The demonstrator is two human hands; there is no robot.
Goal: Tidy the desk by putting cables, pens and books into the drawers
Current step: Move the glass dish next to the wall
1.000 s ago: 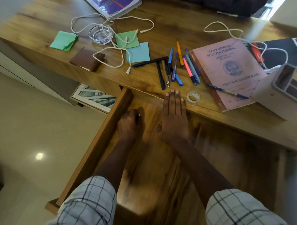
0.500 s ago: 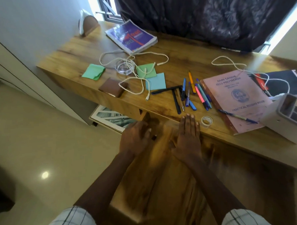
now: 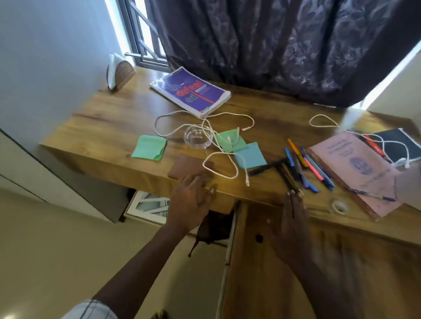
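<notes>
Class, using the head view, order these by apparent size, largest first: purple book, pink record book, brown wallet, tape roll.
1. pink record book and purple book: they look alike in size, so not ranked.
2. brown wallet
3. tape roll

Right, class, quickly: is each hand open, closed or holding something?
Left hand: open, fingers spread at the desk edge by the brown wallet, holding nothing.
Right hand: open, fingers straight, above the drawer, holding nothing.
</notes>
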